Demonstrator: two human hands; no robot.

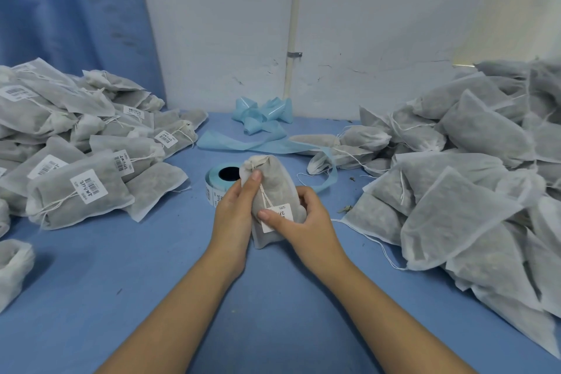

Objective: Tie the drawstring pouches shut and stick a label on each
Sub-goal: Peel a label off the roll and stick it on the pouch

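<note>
A filled grey-white drawstring pouch (273,188) stands nearly upright over the blue table, its neck tied and the string hanging down its front. My left hand (235,209) grips its left side, thumb up near the neck. My right hand (306,218) holds the right side, its thumb pressing a white label (283,215) onto the pouch's lower front. Behind the pouch lies the label roll (220,181), partly hidden.
A heap of labelled, tied pouches (76,143) fills the left side. A larger heap of unlabelled pouches (461,179) fills the right. Curled blue backing tape (261,121) lies at the back by the wall. Bare blue tabletop (151,282) lies in front.
</note>
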